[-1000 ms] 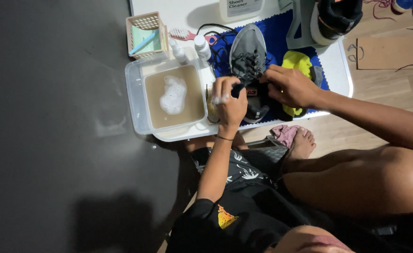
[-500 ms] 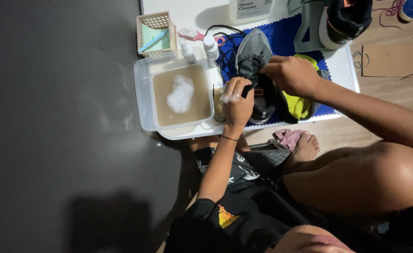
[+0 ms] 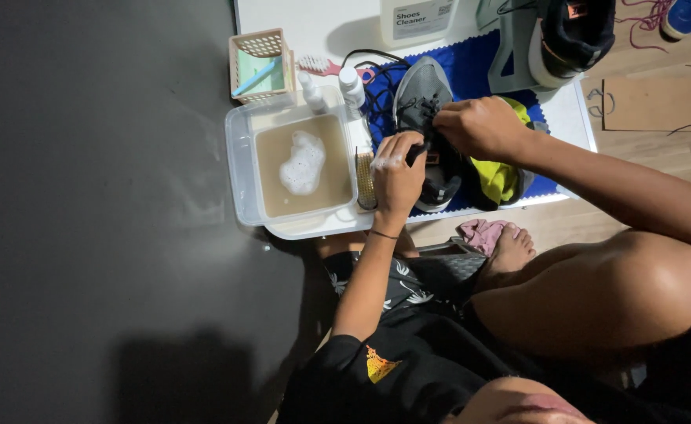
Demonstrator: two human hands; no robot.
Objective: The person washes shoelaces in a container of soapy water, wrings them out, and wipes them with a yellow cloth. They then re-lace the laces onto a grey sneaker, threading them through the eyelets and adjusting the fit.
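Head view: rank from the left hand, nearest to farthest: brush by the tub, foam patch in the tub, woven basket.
From the left hand:
1. Brush, right beside the hand, between it and the tub.
2. Foam patch, further left, floating on the brown water.
3. Woven basket, up and left, beyond the tub's far corner.

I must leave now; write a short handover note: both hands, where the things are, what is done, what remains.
Left hand: closed on a dark brush handle, foam on the fingers, at the grey shoe.
Right hand: grips the shoe from above, holding it on the blue mat.
Things: clear tub of brown foamy water left of the shoe; bristle brush by the tub's right wall; two small bottles behind it; yellow-green cloth under the right wrist.
Done: water is soapy and dirty.
Left: how clean the shoe is cannot be seen.
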